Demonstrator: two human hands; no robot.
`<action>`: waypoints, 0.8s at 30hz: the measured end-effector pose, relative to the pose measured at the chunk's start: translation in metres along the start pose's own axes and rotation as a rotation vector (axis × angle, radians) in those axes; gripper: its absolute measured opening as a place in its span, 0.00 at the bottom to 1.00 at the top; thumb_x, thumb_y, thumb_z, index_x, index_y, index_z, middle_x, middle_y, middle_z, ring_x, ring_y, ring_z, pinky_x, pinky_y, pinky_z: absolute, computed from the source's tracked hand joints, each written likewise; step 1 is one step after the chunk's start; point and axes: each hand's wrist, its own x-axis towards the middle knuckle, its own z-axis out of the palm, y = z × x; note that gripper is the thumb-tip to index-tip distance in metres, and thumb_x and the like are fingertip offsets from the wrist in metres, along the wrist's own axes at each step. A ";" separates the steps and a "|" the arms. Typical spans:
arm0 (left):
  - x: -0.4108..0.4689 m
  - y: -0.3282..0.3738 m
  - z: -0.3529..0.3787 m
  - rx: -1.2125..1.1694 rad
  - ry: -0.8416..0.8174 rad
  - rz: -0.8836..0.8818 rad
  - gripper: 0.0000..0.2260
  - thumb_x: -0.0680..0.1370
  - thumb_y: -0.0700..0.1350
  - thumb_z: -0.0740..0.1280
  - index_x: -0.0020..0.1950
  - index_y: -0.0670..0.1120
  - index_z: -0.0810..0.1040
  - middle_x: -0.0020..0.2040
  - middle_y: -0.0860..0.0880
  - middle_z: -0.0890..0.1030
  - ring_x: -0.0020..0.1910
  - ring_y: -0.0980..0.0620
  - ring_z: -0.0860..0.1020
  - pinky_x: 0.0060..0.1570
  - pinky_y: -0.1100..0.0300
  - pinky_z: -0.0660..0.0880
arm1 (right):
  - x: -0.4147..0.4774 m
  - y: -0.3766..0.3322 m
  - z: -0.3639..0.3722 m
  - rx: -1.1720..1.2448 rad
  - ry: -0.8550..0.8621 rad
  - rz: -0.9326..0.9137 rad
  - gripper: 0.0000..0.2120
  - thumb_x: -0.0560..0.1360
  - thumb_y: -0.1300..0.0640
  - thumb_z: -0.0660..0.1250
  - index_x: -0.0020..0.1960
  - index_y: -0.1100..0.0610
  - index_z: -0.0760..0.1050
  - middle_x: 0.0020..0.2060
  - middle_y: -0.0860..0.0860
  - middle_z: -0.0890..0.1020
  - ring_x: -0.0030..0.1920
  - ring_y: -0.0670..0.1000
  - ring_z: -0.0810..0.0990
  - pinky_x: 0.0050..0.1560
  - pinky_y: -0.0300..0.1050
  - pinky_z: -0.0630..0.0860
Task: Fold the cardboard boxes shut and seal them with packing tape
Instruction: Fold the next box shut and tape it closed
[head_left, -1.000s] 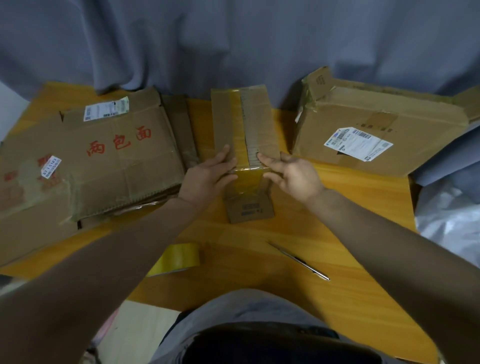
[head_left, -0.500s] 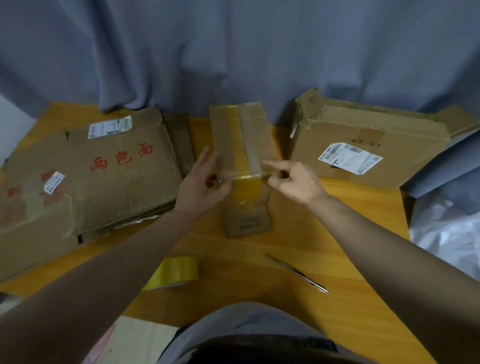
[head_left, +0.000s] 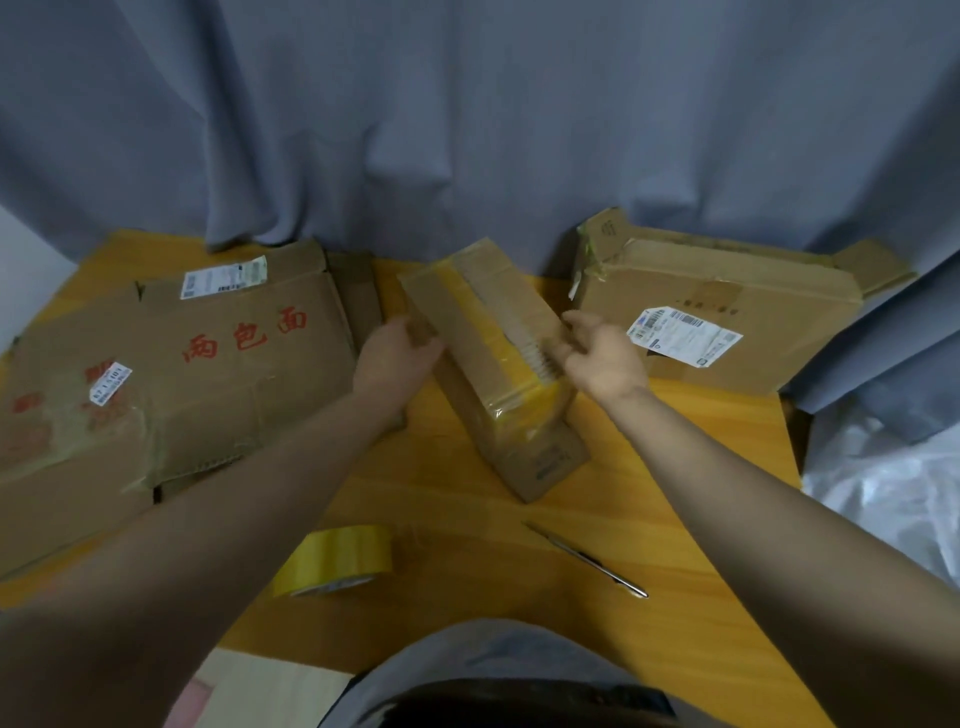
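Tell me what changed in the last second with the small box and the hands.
The small box was turned on the table: near end swung right, far end left. The left hand left the taped top and holds the box's left side; the right hand touches its right top edge. The tape roll, pen, flattened carton and right-hand box stayed put.

On the flattened carton (head_left: 234, 405) at your left, three large red characters read 两包面. Its white shipping label (head_left: 223, 278) and small white sticker (head_left: 110, 383) carry print too blurred for you to read. The open box (head_left: 779, 322) at your right bears a white barcode label (head_left: 683, 336), and the small taped box (head_left: 439, 304) has a printed patch (head_left: 553, 462), both illegible.
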 end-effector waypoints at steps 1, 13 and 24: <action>0.013 0.000 -0.003 0.047 0.008 0.048 0.23 0.76 0.53 0.66 0.67 0.43 0.71 0.63 0.42 0.75 0.63 0.42 0.73 0.57 0.56 0.70 | -0.007 -0.007 0.000 -0.097 -0.088 0.000 0.35 0.72 0.38 0.67 0.74 0.51 0.63 0.73 0.59 0.62 0.73 0.59 0.61 0.71 0.54 0.63; 0.063 0.014 -0.011 0.008 -0.254 0.000 0.36 0.75 0.53 0.70 0.75 0.40 0.58 0.72 0.43 0.66 0.69 0.44 0.67 0.63 0.56 0.67 | -0.041 -0.011 0.018 -0.034 -0.361 0.165 0.53 0.68 0.44 0.74 0.77 0.42 0.38 0.70 0.52 0.23 0.75 0.60 0.35 0.74 0.52 0.50; 0.054 0.007 -0.035 -0.120 -0.207 -0.046 0.21 0.71 0.54 0.73 0.53 0.38 0.80 0.45 0.43 0.81 0.46 0.45 0.80 0.35 0.63 0.74 | -0.071 0.000 0.015 0.164 -0.107 0.186 0.40 0.71 0.53 0.71 0.75 0.38 0.53 0.74 0.55 0.30 0.75 0.60 0.53 0.70 0.47 0.61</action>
